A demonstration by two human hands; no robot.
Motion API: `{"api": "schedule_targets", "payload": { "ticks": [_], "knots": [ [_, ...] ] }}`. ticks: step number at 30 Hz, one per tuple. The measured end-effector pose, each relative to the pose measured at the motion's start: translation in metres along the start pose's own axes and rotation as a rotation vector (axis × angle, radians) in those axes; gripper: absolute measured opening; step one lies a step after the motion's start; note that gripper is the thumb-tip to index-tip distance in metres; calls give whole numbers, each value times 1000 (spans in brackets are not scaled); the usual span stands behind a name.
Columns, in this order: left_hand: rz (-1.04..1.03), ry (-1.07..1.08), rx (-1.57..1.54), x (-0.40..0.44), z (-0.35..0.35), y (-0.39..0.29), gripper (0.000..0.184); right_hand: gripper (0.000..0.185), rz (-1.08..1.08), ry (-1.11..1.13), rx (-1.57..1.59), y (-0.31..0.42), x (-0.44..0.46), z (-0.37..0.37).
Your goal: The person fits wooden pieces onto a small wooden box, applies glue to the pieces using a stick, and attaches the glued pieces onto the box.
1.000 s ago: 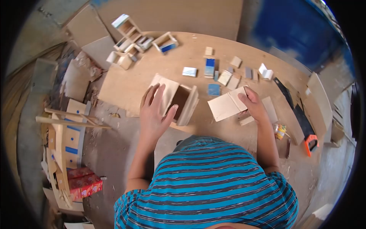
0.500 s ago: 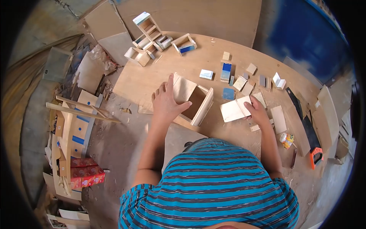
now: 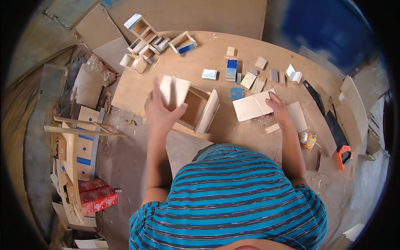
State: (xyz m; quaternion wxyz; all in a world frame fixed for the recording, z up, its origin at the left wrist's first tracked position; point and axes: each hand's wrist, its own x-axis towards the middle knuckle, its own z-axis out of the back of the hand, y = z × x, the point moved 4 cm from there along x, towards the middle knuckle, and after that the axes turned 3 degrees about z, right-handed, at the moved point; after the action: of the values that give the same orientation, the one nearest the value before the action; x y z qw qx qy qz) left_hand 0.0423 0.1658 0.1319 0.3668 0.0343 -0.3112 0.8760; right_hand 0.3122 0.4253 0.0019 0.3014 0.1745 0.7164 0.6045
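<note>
Leaning over a wooden table, wearing a blue-and-dark striped shirt. Gripping pale wooden panels in the right hand, pressing from above with the thumb near their right end and holding them over the table, right of an open wooden box. Spreading thumb and fingers of the left hand about the left and near edges of a square board, over the box's left part (not being able to tell whether gripping it or only touching it). Facing a scatter of small wooden blocks beyond the panels, including a blue-faced block and, near the panels, a flat blue square. Seeing a stack of little wooden frames at the table's far left, beside a small open tray with a blue side. Having a saw with an orange handle lying along the right, near a yellow packet.
</note>
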Motion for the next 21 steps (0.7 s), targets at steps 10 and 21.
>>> {"api": "schedule_targets", "payload": {
  "ticks": [10,21],
  "knots": [
    [269,-322,49,23,49,149,107,38,109,136,186,56,38,-9],
    [376,-162,317,39,-23,223,108,33,532,480,-41,127,106,-137]
  ]
}}
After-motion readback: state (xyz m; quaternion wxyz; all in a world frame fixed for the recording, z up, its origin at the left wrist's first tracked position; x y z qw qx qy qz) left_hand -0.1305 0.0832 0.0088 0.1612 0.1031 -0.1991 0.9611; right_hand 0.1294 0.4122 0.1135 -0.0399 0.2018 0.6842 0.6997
